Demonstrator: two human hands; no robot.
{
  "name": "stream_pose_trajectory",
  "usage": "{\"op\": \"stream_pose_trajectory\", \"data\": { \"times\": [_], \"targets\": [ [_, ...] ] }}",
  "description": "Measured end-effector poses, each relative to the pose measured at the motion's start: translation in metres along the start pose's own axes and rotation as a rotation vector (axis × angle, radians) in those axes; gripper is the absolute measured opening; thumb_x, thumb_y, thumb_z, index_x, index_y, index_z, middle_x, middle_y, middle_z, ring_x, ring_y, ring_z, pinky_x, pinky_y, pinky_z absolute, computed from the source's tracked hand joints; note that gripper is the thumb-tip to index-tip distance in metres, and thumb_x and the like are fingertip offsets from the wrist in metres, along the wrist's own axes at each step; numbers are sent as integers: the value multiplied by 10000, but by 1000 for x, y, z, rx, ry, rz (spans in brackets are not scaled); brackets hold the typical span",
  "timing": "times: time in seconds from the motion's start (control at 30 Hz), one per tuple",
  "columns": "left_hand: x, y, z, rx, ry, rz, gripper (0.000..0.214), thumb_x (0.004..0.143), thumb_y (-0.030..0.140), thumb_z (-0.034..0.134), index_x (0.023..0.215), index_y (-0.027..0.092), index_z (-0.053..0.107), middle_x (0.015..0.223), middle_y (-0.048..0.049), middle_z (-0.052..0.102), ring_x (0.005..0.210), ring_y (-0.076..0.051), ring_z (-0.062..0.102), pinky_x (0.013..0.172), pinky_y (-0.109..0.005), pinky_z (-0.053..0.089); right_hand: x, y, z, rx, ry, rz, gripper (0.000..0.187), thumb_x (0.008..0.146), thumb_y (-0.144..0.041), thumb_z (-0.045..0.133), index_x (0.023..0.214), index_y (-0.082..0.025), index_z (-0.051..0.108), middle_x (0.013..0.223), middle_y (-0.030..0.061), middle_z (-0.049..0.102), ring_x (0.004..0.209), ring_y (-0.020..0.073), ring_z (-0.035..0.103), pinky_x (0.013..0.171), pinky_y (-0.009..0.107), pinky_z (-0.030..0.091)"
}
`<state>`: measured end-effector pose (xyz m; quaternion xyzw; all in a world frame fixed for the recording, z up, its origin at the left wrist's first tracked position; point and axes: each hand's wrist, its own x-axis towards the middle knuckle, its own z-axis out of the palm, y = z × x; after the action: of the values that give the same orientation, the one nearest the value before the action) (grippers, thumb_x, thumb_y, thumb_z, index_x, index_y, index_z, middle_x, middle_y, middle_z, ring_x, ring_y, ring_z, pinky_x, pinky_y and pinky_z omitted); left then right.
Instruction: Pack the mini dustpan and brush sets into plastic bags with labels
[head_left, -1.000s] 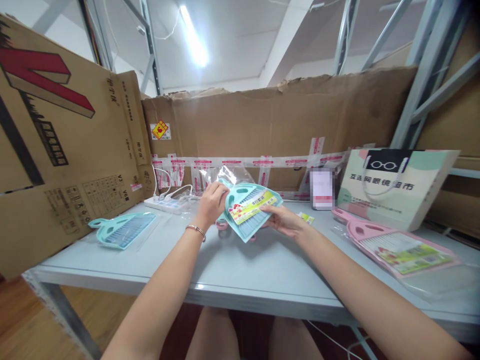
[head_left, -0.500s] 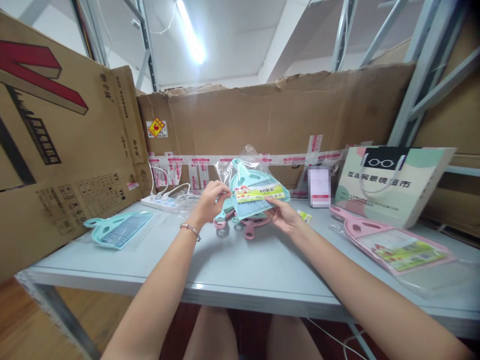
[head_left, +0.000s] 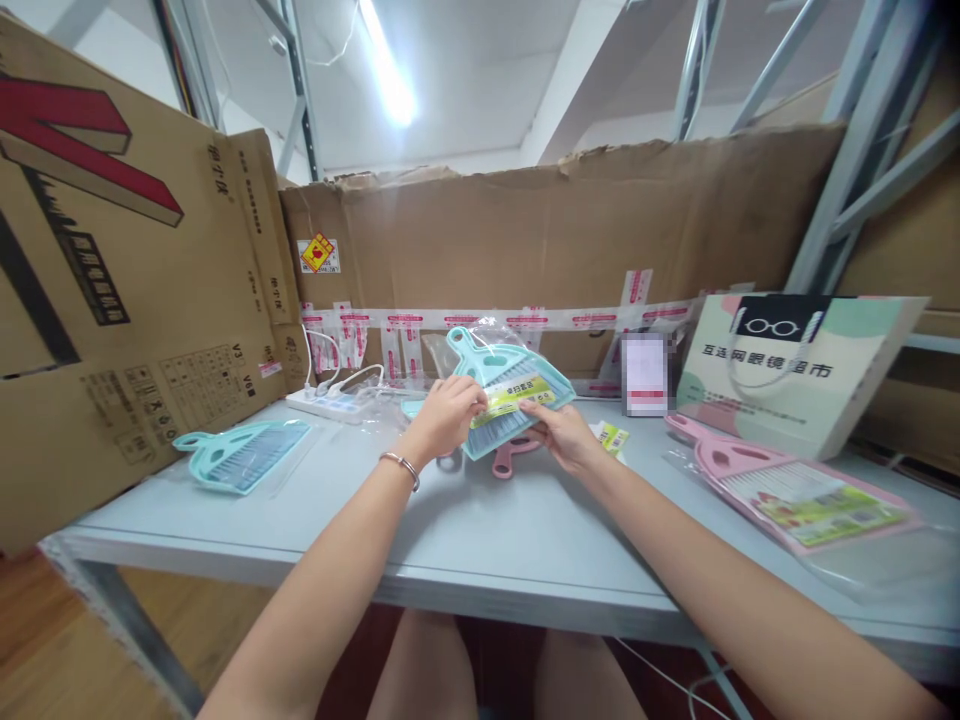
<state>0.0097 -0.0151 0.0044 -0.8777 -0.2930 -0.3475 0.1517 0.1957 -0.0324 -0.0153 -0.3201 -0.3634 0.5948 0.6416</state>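
Blue pan [head_left: 538, 372] in clear bag, held tilted above the desk [head_left: 480, 540], mid-width, toward back edge; right hand [head_left: 568, 436] pinches its lower right side, thumb on the label [head_left: 517, 397], other fingers mostly hidden; left hand [head_left: 448, 410] fingers bunched at label's left end, can't tell if pinching; pink handle [head_left: 503, 463] on desk just below; bagged pink pan [head_left: 787, 495] near right edge, phone [head_left: 646, 375] at back edge
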Motion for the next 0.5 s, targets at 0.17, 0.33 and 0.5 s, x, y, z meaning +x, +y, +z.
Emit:
{"op": "stream_pose_trajectory", "data": {
  "times": [0.17,0.33,0.5],
  "targets": [
    [-1,3,-2,-55,42,-44,141,873,168,425,810,197,548,896,-33,604,866,-177,500,767,-327,329,2,2,-1,75,9,24,166,730,-33,577,810,-169,625,716,-7,708,620,118,657,567,207,572],
    [2,1,-9,-220,323,-235,140,798,290,574,909,207,551,1148,-87,495,1092,-229,436,923,-403,308,7,3,-6,129,14,22,179,750,-54,560,862,-179,621,766,-1,707,686,117,662,602,188,569],
    [4,6,-1,-872,169,-757,591,726,504,606,1183,198,392,1188,-151,496,1038,-249,528,774,-356,457,6,4,-4,118,25,16,179,750,-56,558,863,-183,612,783,-3,706,717,121,667,628,197,572]
  ]
}}
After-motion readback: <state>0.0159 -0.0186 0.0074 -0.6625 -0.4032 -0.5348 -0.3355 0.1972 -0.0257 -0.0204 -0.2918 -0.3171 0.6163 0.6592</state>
